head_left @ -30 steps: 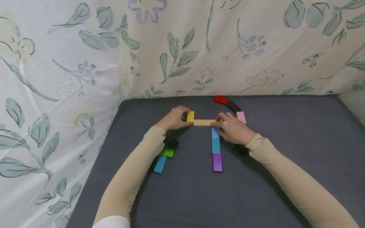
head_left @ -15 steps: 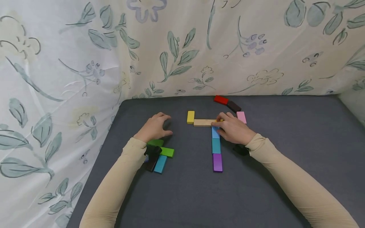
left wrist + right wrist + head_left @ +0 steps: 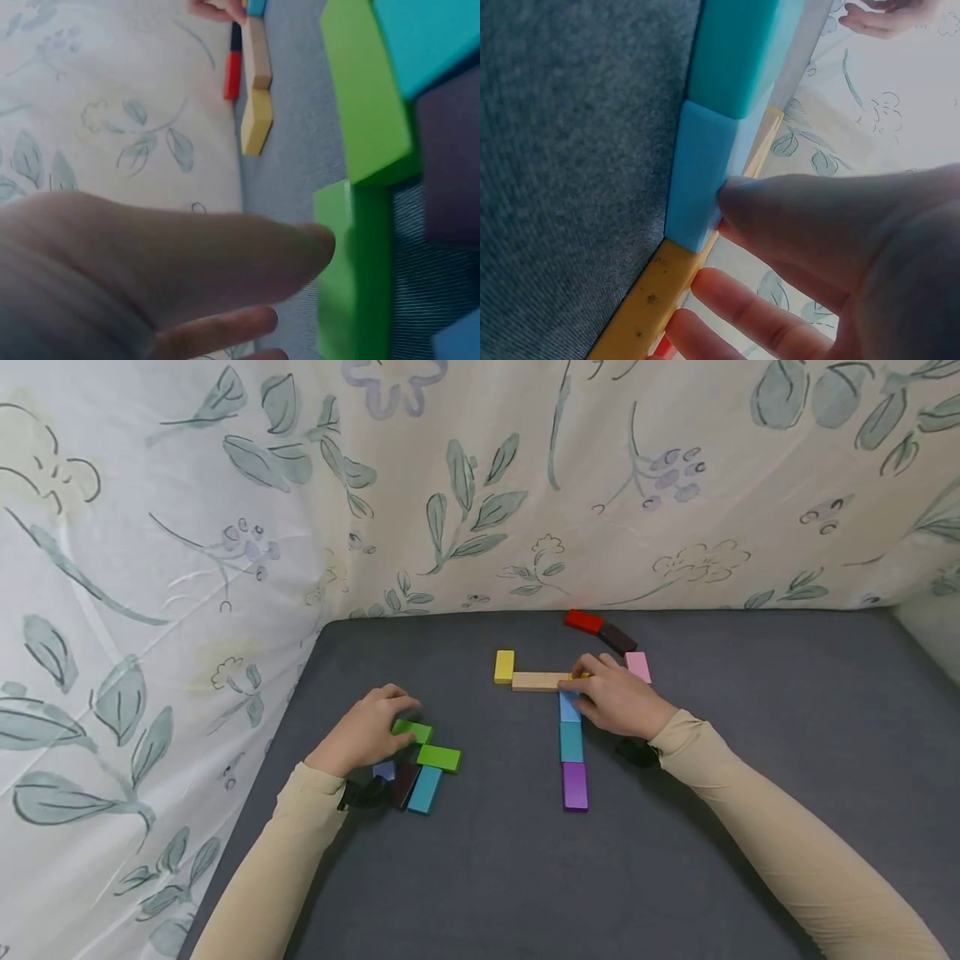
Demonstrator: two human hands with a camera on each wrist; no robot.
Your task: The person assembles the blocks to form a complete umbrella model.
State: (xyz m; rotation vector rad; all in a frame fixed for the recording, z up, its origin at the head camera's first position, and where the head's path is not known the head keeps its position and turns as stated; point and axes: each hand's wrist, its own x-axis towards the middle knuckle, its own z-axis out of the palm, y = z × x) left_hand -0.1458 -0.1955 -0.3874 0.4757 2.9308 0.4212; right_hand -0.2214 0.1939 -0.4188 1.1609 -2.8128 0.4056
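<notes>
My left hand [image 3: 365,732] is over the left group of blocks, thumb and fingers spread apart beside a green block [image 3: 417,732]. In the left wrist view the thumb overlaps that green block [image 3: 352,274]; whether it touches cannot be told. My right hand [image 3: 626,697] rests at the joined row. Its thumb lies against a light blue block [image 3: 705,169], and fingertips touch the side of an orange-yellow block [image 3: 649,296]. A plain wooden block [image 3: 540,682] runs left from there, with a yellow block [image 3: 504,667] at its end. Teal [image 3: 572,742] and purple [image 3: 575,786] blocks continue toward me.
Below my left hand are another green block [image 3: 440,757], a blue block [image 3: 425,789], a dark brown block [image 3: 405,785] and a bluish-purple block [image 3: 385,770]. Red [image 3: 583,621], dark [image 3: 617,638] and pink [image 3: 637,667] blocks lie behind my right hand. A patterned curtain [image 3: 480,485] borders the grey table [image 3: 480,877].
My left hand has let go of the yellow block at the wooden block's end and moved left and nearer to the green block. My right hand has stayed in place.
</notes>
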